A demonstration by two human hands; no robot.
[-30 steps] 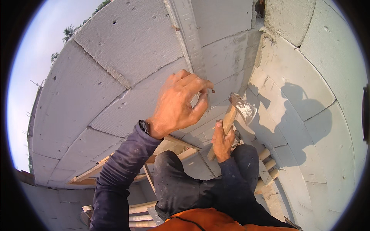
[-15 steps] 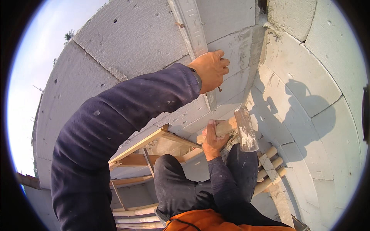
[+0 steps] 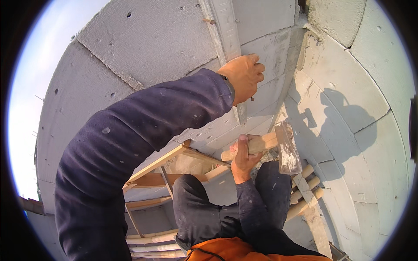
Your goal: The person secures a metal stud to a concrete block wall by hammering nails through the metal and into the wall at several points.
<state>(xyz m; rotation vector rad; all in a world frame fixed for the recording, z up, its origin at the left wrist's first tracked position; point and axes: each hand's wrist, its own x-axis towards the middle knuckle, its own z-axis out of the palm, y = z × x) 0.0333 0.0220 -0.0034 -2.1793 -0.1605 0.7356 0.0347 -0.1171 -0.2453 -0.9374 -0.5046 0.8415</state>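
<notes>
My left hand [image 3: 244,78] is closed at the right edge of a long, pale, dusty strip [image 3: 225,32] that lies against the block wall; its fingertips are partly hidden. One nail [image 3: 209,21] sticks out of the strip above the hand, and another nail [image 3: 252,98] pokes out just below the fingers. In my right hand [image 3: 244,160] is a hammer [image 3: 288,150], gripped by its pale wooden handle. The hammer's metal head is caked with white material and sits right of the hand, above my knee, apart from the strip.
Grey block walls [image 3: 148,39] meet in a corner at the right, with my shadow [image 3: 344,126] on one side. Below are a wooden frame [image 3: 159,163], round poles [image 3: 300,204] beside my right leg and more poles [image 3: 154,248] at lower left.
The hammer and my right hand have shifted slightly to the right. The strip and my left hand appear a little further right in the picture, with the hand still at the strip.
</notes>
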